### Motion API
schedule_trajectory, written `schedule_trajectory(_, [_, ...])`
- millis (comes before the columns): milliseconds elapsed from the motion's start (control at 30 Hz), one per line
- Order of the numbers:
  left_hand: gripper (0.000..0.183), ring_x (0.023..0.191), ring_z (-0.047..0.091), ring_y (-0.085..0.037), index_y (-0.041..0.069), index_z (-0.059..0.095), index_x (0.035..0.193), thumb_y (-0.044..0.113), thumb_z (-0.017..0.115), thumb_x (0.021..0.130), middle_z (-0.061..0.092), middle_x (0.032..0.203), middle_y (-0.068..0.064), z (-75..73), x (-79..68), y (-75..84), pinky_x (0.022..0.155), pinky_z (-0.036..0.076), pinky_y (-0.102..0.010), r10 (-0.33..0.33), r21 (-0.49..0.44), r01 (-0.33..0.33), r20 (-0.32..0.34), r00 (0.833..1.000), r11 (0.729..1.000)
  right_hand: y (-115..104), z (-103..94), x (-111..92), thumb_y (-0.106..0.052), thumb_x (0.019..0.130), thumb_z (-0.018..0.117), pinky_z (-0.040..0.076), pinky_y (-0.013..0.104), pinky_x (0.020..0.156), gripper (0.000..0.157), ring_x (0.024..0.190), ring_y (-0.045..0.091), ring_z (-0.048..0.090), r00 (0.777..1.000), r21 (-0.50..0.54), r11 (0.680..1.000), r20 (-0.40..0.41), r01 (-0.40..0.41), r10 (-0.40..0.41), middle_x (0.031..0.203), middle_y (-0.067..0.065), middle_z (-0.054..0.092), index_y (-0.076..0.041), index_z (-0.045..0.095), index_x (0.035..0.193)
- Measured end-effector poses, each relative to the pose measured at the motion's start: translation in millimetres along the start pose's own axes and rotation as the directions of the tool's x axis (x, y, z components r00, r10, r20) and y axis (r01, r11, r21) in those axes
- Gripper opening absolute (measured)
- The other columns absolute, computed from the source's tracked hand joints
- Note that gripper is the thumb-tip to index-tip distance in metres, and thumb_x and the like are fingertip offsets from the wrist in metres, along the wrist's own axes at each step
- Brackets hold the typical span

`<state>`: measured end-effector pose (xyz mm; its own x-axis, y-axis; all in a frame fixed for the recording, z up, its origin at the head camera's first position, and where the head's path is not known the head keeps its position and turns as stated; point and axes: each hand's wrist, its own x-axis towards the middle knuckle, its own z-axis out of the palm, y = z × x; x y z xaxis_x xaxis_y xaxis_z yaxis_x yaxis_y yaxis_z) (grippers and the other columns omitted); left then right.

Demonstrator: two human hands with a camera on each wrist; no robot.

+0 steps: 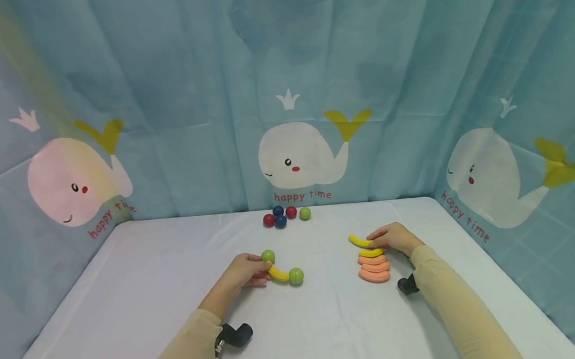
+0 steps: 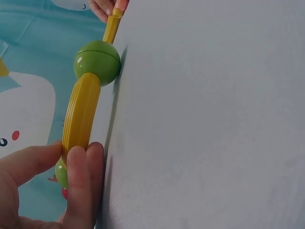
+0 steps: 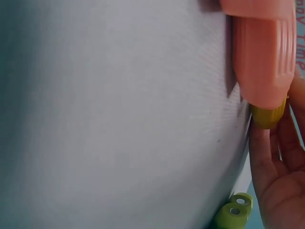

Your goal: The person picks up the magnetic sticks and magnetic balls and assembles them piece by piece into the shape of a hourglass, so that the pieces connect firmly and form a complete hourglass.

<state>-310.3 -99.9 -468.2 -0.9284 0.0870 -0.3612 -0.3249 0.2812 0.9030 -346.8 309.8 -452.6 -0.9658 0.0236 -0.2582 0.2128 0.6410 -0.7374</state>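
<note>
In the head view my left hand (image 1: pixel 244 271) pinches one end of a yellow banana-shaped piece (image 1: pixel 278 274), thumb on one side and fingers on the other. Its far end meets a grooved green ball (image 1: pixel 297 275); a second green ball (image 1: pixel 268 256) sits by the fingertips. On the right, my right hand (image 1: pixel 395 237) grips the right end of another yellow banana-shaped piece (image 1: pixel 359 241), the rearmost of a stack-like row. In front of it lie one more yellow piece (image 1: pixel 371 253) and several pink curved pieces (image 1: pixel 374 276). The right wrist view shows a ridged pink piece (image 3: pixel 264 62) before the fingers.
Red, blue and green balls (image 1: pixel 280 221) cluster at the table's back edge. Green pieces with holes (image 3: pixel 231 217) lie beside my right hand, mostly hidden by the wrist in the head view. A whale-print curtain (image 1: pixel 200 96) surrounds the white table (image 1: pixel 125 305) at back and sides.
</note>
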Motion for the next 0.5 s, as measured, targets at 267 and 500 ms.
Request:
schedule_trajectory(267, [0.038,0.065,0.071,-0.009,-0.007,0.057,0.118,0.014,0.072,0.090,0.072,0.096,-0.017,2.3,-1.5,1.2,0.066,0.060,-0.022,-0.041,-0.086,0.039,-0.026,0.999,0.996,-13.3,-4.1,-5.9,-0.030,0.089,0.073,0.045,0.051,0.106,0.037,0.117,0.026,0.061,0.999,0.028,0.999,0.023,0.043,-0.044,0.136,0.016,0.061,-0.012,0.072,0.121])
schedule_trajectory(500, [0.035,0.067,0.072,-0.010,-0.008,0.058,0.115,0.011,0.073,0.089,0.072,0.096,-0.018,-2.0,-3.2,0.2,0.069,0.060,-0.022,-0.056,-0.131,0.052,-0.025,0.998,0.990,-42.5,16.4,-22.6,-0.026,0.085,0.078,0.054,0.035,0.091,0.031,0.101,0.016,0.064,0.969,0.072,0.983,0.166,0.170,-0.180,0.116,0.006,0.072,-0.010,0.076,0.112])
